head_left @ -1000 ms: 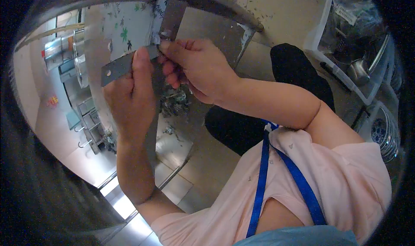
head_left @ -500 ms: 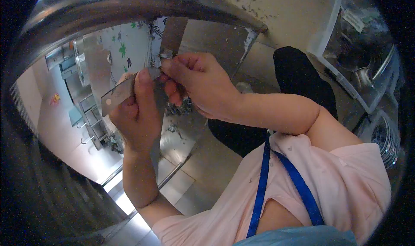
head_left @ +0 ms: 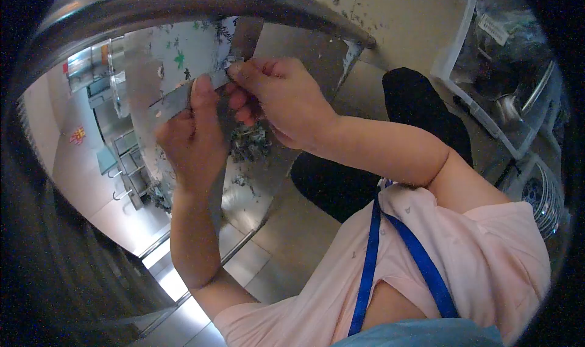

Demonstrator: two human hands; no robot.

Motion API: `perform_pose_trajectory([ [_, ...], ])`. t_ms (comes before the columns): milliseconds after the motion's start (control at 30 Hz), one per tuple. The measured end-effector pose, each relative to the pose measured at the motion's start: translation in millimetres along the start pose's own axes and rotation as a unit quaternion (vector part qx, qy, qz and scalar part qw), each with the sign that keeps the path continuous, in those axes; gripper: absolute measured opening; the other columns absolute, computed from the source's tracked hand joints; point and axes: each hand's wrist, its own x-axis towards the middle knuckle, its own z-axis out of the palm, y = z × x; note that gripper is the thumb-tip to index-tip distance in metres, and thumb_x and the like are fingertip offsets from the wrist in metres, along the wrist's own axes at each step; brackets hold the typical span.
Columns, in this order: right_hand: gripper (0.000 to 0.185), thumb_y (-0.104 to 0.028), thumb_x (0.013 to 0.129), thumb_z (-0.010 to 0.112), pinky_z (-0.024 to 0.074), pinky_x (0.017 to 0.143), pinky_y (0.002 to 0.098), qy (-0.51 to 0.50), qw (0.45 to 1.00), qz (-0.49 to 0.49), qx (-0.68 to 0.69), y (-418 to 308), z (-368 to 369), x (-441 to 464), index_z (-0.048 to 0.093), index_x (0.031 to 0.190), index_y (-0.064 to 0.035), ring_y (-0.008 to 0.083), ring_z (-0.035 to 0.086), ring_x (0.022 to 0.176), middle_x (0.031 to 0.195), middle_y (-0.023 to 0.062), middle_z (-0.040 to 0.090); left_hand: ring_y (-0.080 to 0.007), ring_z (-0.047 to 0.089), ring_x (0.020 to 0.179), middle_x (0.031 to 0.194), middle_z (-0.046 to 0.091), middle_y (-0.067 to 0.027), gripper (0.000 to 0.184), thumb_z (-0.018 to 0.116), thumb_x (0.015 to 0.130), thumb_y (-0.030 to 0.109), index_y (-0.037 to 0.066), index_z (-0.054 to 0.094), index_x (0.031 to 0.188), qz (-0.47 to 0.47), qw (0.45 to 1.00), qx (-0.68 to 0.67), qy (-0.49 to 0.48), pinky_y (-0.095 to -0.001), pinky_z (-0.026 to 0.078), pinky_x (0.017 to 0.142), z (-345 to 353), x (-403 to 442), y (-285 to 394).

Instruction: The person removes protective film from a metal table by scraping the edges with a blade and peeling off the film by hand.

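My left hand (head_left: 196,136) is closed on a flat grey metal blade (head_left: 172,105), its thumb lying along the upper face. The blade slants up to the right toward my right hand (head_left: 292,100). With thumb and forefinger, the right hand pinches at the blade's far end, where a small greyish scrap (head_left: 230,61) shows; whether it is stuck to the blade I cannot tell. Its other fingers curl below. Just behind the hands is a pale panel (head_left: 173,42) with green and dark leaf-shaped marks and patches of residue.
A thick metal tube (head_left: 183,11) arches over the work. Dark crumbs (head_left: 250,143) lie below the hands. At the right stands a clear plastic bin (head_left: 454,57) with bagged items, and a coil of wire (head_left: 544,197) is near it. A thin metal bar (head_left: 247,243) runs beneath my left arm.
Both hands have moved slightly upward together with the blade. The blade's near end, where a round hole showed before, has shifted up and lies at a flatter angle.
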Motion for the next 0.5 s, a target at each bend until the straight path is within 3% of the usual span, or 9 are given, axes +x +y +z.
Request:
perform_pose_trajectory([
  [133,0.02,-0.019,0.077,0.046,0.0373,0.04,0.0209,0.008,1.0,0.004,0.003,-7.0,-0.2,0.3,0.049,0.068,-0.0009,0.0104,0.044,0.044,0.055,0.0032,0.047,-0.0077,0.045,0.048,0.052,0.051,-0.0034,0.023,0.046,0.077,0.015,-0.001,0.054,0.062,-0.017,0.999,-0.043,0.004,-0.0222,0.036,0.043,4.7,2.6,5.2],
  [233,0.02,-0.019,0.076,0.047,0.0368,0.04,0.0208,0.004,1.0,0.004,0.01,-13.3,-3.4,2.3,0.049,0.067,-0.0012,0.0103,0.043,0.043,0.054,0.0029,0.046,-0.0081,0.045,0.046,0.051,0.05,-0.0034,0.024,0.045,0.077,0.015,-0.001,0.053,0.062,0.062,0.997,0.045,0.011,-0.0227,0.036,0.042,6.8,9.5,17.5],
  [500,0.021,-0.019,0.076,0.048,0.037,0.04,0.0205,-0.011,1.0,-0.003,0.013,-14.7,-6.9,4.5,0.048,0.067,-0.0011,0.0101,0.043,0.043,0.054,0.0029,0.046,-0.0112,0.049,0.046,0.051,0.052,-0.0068,0.026,0.044,0.077,0.016,-0.003,0.052,0.061,0.047,0.996,0.076,0.002,-0.024,0.037,0.043,8.9,12.3,21.0],
])
